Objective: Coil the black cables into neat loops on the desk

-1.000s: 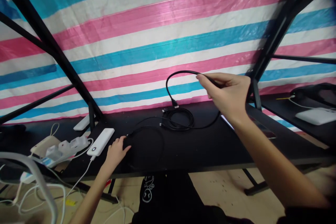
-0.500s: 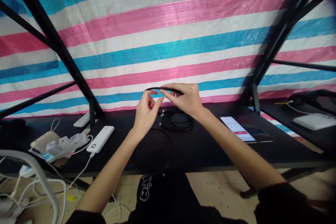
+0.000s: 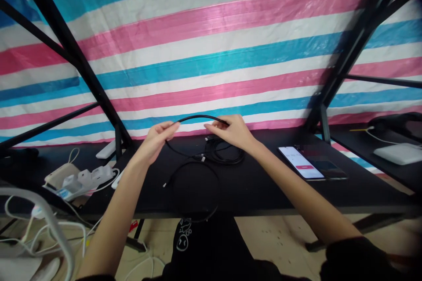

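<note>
A black cable (image 3: 199,117) arches between my two hands above the black table. My left hand (image 3: 157,139) pinches it between thumb and fingers, and a thinner length hangs down from there to the tabletop. On the other side my right hand (image 3: 232,131) is closed round the cable, its thumb pointing left. Just below and behind my right hand lies a coil of black cable (image 3: 227,158) with metal plugs beside it. Another black cable (image 3: 217,180) lies in a wide loop nearer the table's front edge, a small plug at its left end.
Two phones lie at the right, one with a lit screen (image 3: 301,162) and one dark (image 3: 329,169). A power strip with white chargers (image 3: 87,179) and white cables stands at the left. Black metal struts (image 3: 95,83) rise before a striped sheet (image 3: 211,61).
My left hand has moved left and slightly down, away from my right hand, so a longer stretch of cable shows between them. My right hand has dropped a little.
</note>
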`<action>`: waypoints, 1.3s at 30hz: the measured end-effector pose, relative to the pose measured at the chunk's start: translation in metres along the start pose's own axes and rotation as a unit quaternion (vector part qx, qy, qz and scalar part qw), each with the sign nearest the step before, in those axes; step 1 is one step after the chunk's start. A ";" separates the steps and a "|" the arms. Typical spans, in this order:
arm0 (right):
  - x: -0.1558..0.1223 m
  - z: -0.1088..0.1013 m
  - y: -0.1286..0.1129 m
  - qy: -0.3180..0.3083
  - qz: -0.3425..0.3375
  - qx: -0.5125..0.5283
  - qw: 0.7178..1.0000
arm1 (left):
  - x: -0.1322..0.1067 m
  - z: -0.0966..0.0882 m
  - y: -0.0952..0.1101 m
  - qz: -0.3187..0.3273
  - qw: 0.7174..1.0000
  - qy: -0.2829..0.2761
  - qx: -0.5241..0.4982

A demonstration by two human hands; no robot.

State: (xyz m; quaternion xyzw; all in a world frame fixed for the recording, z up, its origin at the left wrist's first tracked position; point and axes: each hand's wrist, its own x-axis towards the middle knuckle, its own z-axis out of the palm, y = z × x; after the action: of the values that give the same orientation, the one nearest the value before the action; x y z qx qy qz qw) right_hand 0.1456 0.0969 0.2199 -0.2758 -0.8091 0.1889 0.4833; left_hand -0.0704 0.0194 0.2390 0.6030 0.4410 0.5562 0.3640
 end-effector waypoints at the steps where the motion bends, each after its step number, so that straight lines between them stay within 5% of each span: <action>1: -0.005 -0.002 0.010 -0.021 0.041 0.047 0.998 | -0.002 -0.007 0.000 -0.007 0.999 0.021 -0.030; 6: -0.025 -0.001 0.041 -0.014 0.167 0.288 0.943 | -0.006 -0.023 0.001 -0.032 0.984 0.091 -0.152; 11: -0.015 0.006 0.014 0.082 0.146 0.408 0.897 | -0.009 -0.008 -0.002 -0.083 0.981 0.049 -0.170; 14: 0.004 0.001 -0.010 0.097 0.108 0.381 0.913 | -0.013 -0.001 -0.009 -0.102 0.992 0.053 -0.050; 19: 0.037 -0.009 -0.045 0.060 0.010 0.247 0.967 | -0.012 -0.002 0.007 0.093 0.979 0.167 0.074; 22: 0.055 -0.013 -0.070 0.035 -0.062 0.192 0.979 | -0.004 -0.007 0.041 0.142 0.980 0.117 0.072; 25: 0.069 -0.013 -0.094 0.004 -0.152 0.181 0.972 | 0.004 -0.009 0.070 0.085 0.995 -0.014 0.049; 28: 0.075 -0.009 -0.107 -0.026 -0.235 0.195 0.952 | 0.008 -0.003 0.074 0.039 0.991 -0.116 0.054; 31: 0.075 -0.008 -0.111 -0.052 -0.236 0.157 0.958 | 0.007 0.007 0.060 0.022 0.979 -0.192 0.061; 33: 0.073 -0.010 -0.110 -0.071 -0.208 0.123 0.968 | 0.007 0.013 0.050 0.047 0.981 -0.184 0.028; 37: 0.069 -0.013 -0.102 -0.061 -0.170 0.121 0.976 | 0.014 0.020 0.043 0.122 0.988 -0.079 -0.053; 39: 0.069 -0.010 -0.096 -0.053 -0.174 0.144 0.973 | 0.017 0.023 0.043 0.125 0.985 -0.095 -0.065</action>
State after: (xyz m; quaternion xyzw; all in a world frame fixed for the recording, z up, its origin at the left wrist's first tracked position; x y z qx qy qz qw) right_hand 0.1026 0.0667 0.3262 -0.0476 -0.8337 0.2303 0.4997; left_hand -0.0421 0.0218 0.2824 0.6786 0.2882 0.5649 0.3705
